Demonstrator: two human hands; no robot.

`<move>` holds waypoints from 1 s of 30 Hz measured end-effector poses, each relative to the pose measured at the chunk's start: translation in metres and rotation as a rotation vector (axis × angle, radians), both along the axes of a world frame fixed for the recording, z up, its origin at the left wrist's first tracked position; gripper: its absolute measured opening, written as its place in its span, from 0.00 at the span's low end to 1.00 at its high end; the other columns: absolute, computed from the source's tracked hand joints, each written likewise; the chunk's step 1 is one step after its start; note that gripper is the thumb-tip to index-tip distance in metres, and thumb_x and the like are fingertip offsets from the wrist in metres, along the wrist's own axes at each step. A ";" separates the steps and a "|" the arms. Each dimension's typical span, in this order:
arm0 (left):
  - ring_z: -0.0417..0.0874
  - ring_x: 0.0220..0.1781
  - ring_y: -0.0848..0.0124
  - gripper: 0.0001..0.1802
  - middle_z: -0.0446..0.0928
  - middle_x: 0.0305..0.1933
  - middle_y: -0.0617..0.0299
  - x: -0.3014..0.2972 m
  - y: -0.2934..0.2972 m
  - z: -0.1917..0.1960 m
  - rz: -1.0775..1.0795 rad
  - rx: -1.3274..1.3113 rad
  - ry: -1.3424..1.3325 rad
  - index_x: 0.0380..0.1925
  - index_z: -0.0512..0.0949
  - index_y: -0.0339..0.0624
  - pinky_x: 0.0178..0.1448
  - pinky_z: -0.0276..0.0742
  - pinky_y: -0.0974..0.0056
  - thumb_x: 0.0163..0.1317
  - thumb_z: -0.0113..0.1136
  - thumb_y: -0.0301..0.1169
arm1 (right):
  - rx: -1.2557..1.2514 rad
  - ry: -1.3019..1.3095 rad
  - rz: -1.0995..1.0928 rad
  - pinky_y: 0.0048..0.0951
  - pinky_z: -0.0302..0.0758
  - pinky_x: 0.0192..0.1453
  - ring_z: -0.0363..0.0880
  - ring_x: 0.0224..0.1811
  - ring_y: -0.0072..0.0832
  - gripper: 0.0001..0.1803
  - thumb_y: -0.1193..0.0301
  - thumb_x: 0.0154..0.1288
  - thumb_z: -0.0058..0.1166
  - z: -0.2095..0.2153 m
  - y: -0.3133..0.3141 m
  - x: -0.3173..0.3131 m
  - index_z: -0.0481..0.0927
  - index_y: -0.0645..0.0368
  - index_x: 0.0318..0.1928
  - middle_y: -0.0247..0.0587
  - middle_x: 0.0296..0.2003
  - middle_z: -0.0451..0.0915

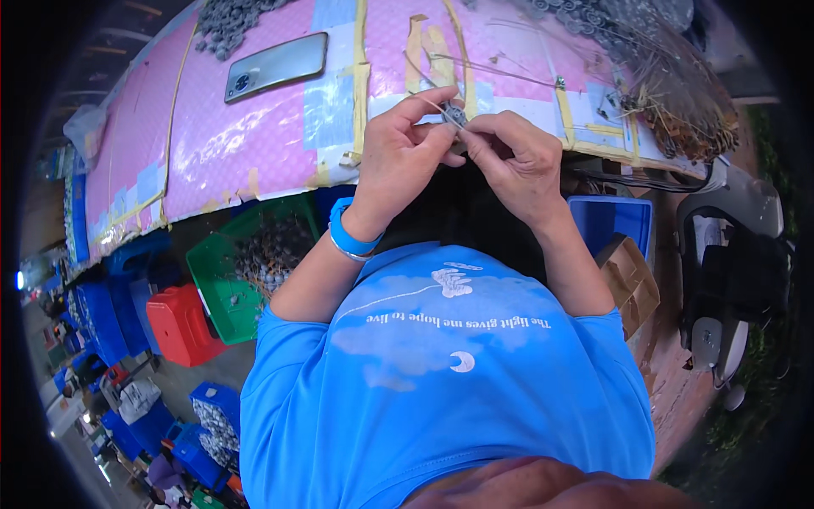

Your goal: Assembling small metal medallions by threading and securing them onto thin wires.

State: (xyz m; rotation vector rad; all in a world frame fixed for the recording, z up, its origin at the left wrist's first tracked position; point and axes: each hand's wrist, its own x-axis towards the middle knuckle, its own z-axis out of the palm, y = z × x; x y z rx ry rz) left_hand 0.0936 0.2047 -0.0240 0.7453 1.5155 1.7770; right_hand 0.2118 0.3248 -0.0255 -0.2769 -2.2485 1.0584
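Note:
Above the table's near edge, both my hands are brought together around a small grey flower-shaped piece (455, 112). My left hand (405, 157), with a blue band on its wrist, pinches the piece between thumb and fingers. A thin pale stem (434, 105) crosses the piece. My right hand (519, 161) is closed, its thumb and forefinger pinching the stem's end beside the piece. The fingers partly cover both things. Beyond my hands, long thin stems (487, 66) lie across the pink, taped tabletop (254, 144).
A phone (277, 66) lies left of my hands, near a heap of grey pieces (233, 24). A bundle of brown-tipped stems (682, 106) lies at right. Below the table stand a green crate (208, 276), a red bin (182, 327), a blue bin (612, 212) and a brown carton (629, 284).

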 end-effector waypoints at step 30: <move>0.86 0.27 0.68 0.15 0.84 0.34 0.52 0.010 -0.030 0.038 -0.222 0.032 -0.149 0.50 0.78 0.27 0.30 0.84 0.70 0.64 0.57 0.24 | -0.632 -0.035 0.157 0.24 0.78 0.47 0.82 0.44 0.22 0.11 0.74 0.70 0.55 0.022 -0.008 0.022 0.81 0.61 0.51 0.41 0.43 0.84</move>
